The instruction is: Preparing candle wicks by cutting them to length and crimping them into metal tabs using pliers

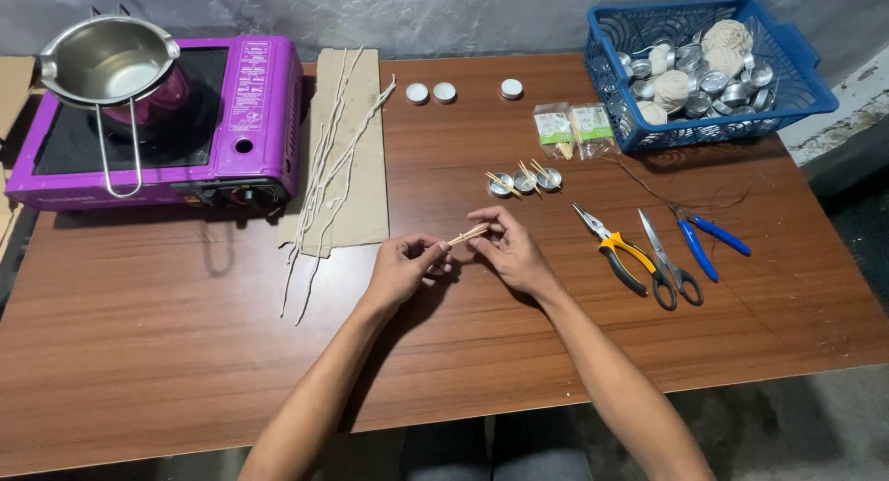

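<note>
My left hand (405, 266) and my right hand (509, 249) meet over the middle of the wooden table (185, 351). Between their fingertips they pinch a short, thin wooden stick (468, 234), each hand on one end. Just beyond the hands stand three small metal cups (524, 182) with sticks laid across their rims. Two small clear packets of sticks (574, 129) lie farther back.
A purple portable stove (250, 120) with a steel pot (106, 60) stands back left. White wicks (338, 157) lie on cardboard beside it. Pliers (620, 257), scissors (669, 259) and a blue-handled tool (704, 240) lie right. A blue basket (806, 83) of metal cups and twine balls is back right. Three white tealights (444, 92) sit near the far edge.
</note>
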